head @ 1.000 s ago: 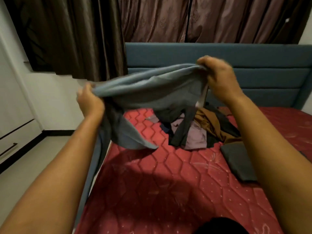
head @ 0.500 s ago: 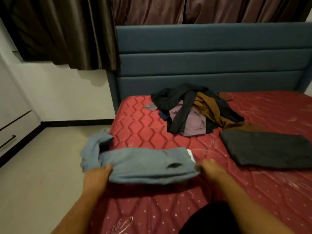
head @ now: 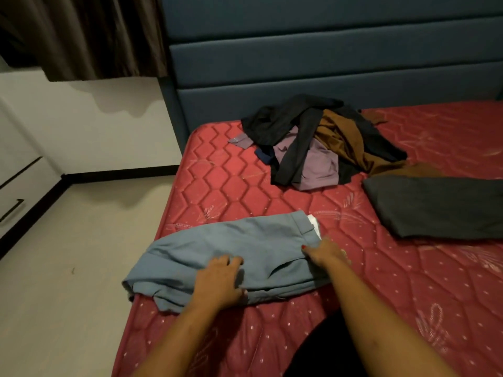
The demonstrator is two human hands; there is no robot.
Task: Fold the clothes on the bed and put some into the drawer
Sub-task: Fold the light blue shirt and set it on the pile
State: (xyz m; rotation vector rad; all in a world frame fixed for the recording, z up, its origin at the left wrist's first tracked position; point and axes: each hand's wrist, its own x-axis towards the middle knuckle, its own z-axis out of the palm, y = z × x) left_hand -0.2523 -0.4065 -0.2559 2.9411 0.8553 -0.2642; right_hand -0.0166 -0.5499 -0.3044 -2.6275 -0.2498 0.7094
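Flattening the blue-grey folded cloth trousers (head: 245,257), which lie on the near left part of the red quilted mattress (head: 231,186) with their cuff end reaching its left edge. We lay the left hand (head: 220,281) on the middle of the top layer, fingers slightly apart and lightly bent, pressing down. The right hand (head: 324,253) rests at the waistband end, fingers stretched out close together on the fabric; whether its thumb hooks beneath, we cannot tell.

To do the step well, we judge that both palms should sweep outward from the middle, driving the ridges near the left end flat. We also draw the rumpled cuff end back onto the mattress before the next fold, so that the edges match.

A dark grey flat-folded garment (head: 435,205) lies well apart to the right. A loose heap of black, brown and mauve clothes (head: 313,148) waits nearer the padded blue headboard (head: 326,63). Across the pale floor (head: 81,254), the white drawer unit (head: 16,191) stands at the far left, its fronts apparently closed.
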